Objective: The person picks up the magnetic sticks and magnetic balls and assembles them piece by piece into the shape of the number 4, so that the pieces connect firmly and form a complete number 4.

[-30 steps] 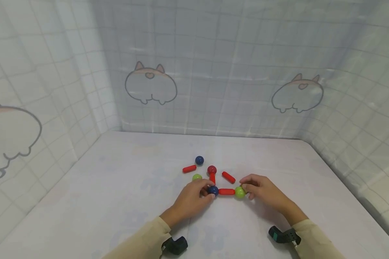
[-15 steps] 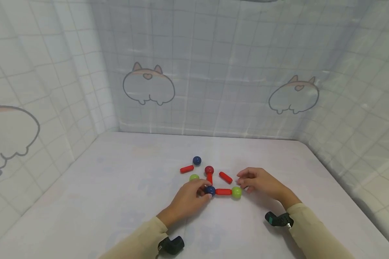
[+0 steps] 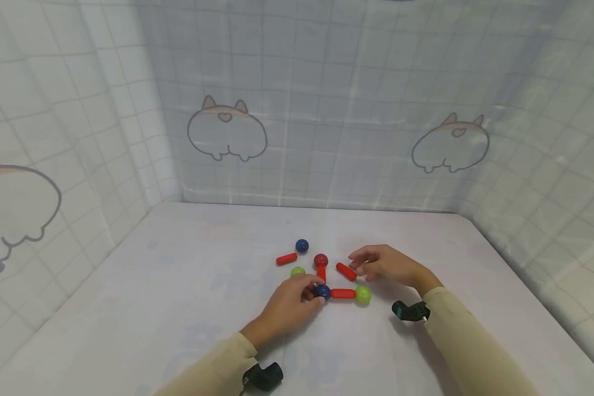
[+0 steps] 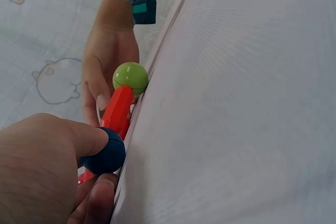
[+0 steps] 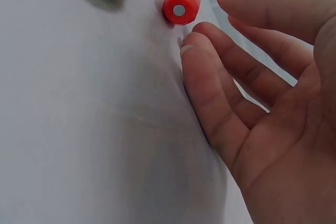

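With our left hand [image 3: 284, 305] we pinch the near blue ball [image 4: 106, 155] between thumb and fingers, on the white table [image 3: 218, 247]. From it, one red rod [image 3: 343, 293] runs to a green ball [image 3: 363, 295] and another leads to a red ball [image 3: 320, 260]. Our right hand [image 3: 396, 268] holds nothing, fingers apart, just beside a loose red rod [image 3: 346, 271]. Beyond our left hand we see a partly hidden green ball [image 3: 297, 271] and a far blue ball [image 3: 302, 246].
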### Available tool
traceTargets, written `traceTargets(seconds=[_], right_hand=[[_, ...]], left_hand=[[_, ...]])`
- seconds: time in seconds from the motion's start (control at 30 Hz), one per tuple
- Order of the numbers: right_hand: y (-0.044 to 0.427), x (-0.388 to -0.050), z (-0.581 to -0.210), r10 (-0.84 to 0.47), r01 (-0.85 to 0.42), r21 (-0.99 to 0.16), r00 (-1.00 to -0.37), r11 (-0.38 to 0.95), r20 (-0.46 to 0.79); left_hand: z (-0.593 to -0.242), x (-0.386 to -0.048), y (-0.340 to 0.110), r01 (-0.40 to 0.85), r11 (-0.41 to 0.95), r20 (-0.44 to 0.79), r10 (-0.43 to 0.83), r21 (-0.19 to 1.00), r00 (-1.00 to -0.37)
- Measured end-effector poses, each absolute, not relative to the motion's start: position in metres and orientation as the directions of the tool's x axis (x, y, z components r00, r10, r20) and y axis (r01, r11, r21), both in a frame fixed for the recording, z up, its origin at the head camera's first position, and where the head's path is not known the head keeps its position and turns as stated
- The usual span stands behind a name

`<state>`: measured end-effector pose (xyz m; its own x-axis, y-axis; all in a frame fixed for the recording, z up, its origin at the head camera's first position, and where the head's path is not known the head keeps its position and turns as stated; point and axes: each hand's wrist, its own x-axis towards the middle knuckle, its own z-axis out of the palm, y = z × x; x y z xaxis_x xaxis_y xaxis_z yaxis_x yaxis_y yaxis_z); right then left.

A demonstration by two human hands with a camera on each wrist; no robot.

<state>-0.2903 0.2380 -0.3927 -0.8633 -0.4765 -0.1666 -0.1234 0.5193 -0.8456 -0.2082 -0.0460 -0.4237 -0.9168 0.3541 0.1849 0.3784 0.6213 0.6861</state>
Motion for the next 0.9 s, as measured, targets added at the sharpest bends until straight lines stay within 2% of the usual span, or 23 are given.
traceTargets(seconds=[0.4, 0.9], right_hand=[[0.221, -0.299, -0.386, -0.498, -0.197, -0.778, -0.851, 0.596, -0.166], [0.202, -0.295, -0.389, -0.439, -0.225, -0.676, -0.884, 0.701, -0.161]], left_hand=[[-0.419, -0.206, -0.046, 0.373, 0.631, 0.185, 0.345, 0.680, -0.920], [-0.421, -0.207, -0.045, 0.373, 0.642, 0.180, 0.347, 0.670, -0.920]])
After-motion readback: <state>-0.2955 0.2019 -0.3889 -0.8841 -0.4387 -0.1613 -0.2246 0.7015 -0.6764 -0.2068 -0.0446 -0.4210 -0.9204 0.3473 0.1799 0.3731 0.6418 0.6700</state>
